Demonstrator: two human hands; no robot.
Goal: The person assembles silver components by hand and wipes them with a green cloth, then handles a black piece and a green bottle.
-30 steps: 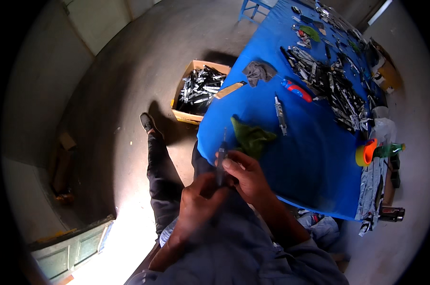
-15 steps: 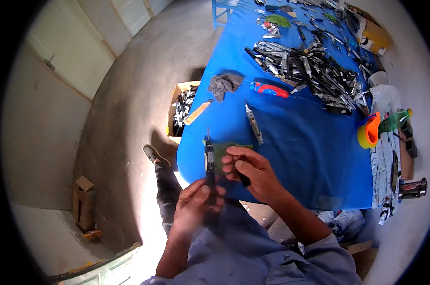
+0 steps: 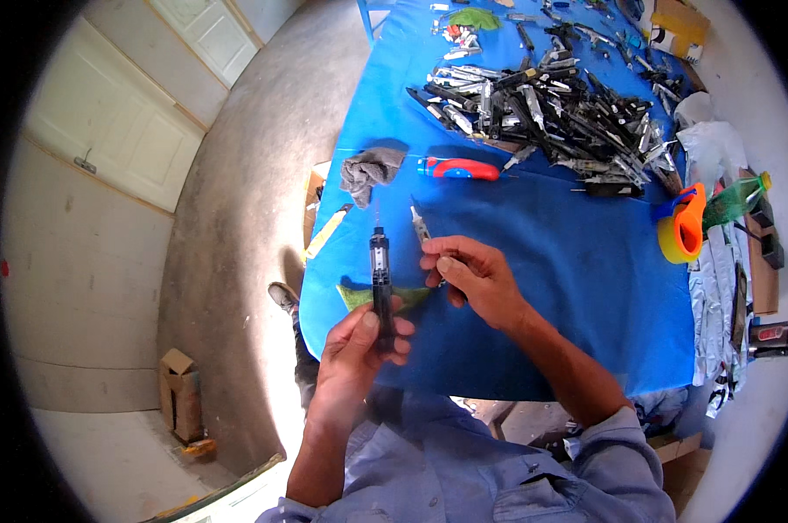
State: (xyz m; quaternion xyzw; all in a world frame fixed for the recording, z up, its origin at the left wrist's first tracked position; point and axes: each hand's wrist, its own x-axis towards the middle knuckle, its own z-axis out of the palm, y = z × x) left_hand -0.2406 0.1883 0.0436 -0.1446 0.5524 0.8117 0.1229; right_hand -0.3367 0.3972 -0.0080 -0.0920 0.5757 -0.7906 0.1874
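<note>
My left hand (image 3: 359, 336) is closed round the lower part of a slim black pen-shaped device (image 3: 382, 279). Its upper casing shows silvery inner parts, and a thin shaft points up from its end. Close by on the right, my right hand (image 3: 476, 275) has its thumb and fingers closed over a slim silver-grey pen-shaped device (image 3: 420, 227) with a pointed tip. The fingers cover most of that device's lower half. I cannot see whether the palm holds anything else. A green cloth (image 3: 359, 296) lies on the blue-covered table (image 3: 568, 270) behind the black device.
A grey cloth (image 3: 368, 174), a red-and-blue handled tool (image 3: 459, 168) and an orange-yellow strip-shaped tool (image 3: 327, 234) lie beyond my hands. Farther back is a large heap of black and silver devices (image 3: 542, 118). Tape rolls (image 3: 681, 235) and a green bottle (image 3: 733, 200) stand right.
My right hand has moved up and away from me onto the silver-grey device. The black piece it held is out of sight. My left hand still grips the black device; the view has shifted.
</note>
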